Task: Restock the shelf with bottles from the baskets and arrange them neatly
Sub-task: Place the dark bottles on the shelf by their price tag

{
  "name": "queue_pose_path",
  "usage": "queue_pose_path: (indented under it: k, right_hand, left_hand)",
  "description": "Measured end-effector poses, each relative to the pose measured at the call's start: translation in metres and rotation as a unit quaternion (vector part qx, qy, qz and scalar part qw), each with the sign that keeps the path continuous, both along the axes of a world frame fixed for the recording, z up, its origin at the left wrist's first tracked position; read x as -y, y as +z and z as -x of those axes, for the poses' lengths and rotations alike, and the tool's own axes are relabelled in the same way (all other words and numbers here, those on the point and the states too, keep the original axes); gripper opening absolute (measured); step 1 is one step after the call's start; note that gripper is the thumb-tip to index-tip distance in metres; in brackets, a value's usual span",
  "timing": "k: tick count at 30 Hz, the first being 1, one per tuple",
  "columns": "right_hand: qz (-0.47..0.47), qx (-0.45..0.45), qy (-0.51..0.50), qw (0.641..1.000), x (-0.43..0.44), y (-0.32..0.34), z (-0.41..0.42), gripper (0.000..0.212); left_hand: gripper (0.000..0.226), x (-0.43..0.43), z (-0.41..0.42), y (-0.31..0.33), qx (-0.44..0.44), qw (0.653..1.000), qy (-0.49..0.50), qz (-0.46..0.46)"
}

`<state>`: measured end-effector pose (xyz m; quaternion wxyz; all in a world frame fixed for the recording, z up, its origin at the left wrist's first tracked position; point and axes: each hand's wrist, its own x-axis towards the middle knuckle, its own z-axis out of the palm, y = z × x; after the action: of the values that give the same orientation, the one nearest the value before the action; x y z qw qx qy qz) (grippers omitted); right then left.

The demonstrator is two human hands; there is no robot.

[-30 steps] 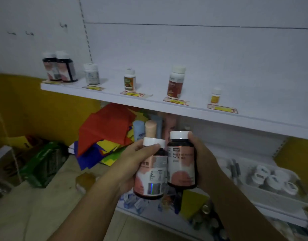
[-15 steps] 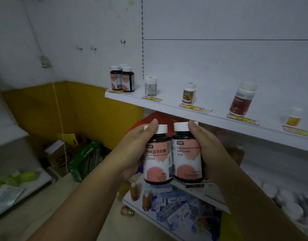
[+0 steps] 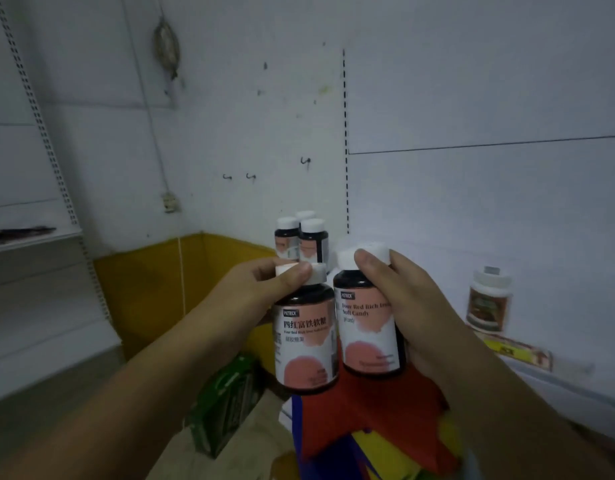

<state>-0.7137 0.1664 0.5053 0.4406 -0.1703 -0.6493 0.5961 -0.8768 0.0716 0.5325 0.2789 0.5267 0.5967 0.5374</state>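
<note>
Behind both held bottles (image 3: 337, 337) (shelf front hidden), blurred jars (image 3: 301, 237).

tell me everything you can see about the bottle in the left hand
The left bottle is a dark, glossy container with a white screw cap and a white label with pink blotches, Chinese text and small English print. It is held upright in the air by the left hand, thumb over the cap, side by side with the right-hand bottle.

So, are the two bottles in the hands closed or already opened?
Closed. The left bottle and the right bottle each carry a white cap seated on the neck, partly covered by fingers.
</note>
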Motion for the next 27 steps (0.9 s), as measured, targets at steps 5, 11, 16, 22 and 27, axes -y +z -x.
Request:
queue_pose_path:
  k: [5,11,16,22,27]
  right_hand:
    - [-0.102,0.006,-0.035,0.994,-0.033,0.059,0.022,0.043]
    - [-0.199,0.089,-0.136,0.966,-0.082,0.124,0.058,0.041]
    - [-0.193,0.132,-0.248,0.940,-0.134,0.134,0.083,0.038]
    - [-0.118,0.189,-0.294,0.930,-0.185,0.119,0.123,0.031]
    - [-0.027,0.259,-0.289,0.921,-0.223,0.099,0.151,0.029]
  left_hand:
    - [0.046,-0.044,0.041,0.039,-0.043,0.998,-0.023,-0.038]
    - [0.053,-0.115,0.107,0.106,-0.096,0.990,-0.039,-0.092]
    - [0.051,-0.180,0.162,0.141,-0.062,0.985,-0.038,-0.155]
    - [0.042,-0.263,0.222,0.139,0.014,0.982,-0.052,-0.179]
    - [0.032,-0.335,0.244,0.114,0.047,0.985,-0.086,-0.142]
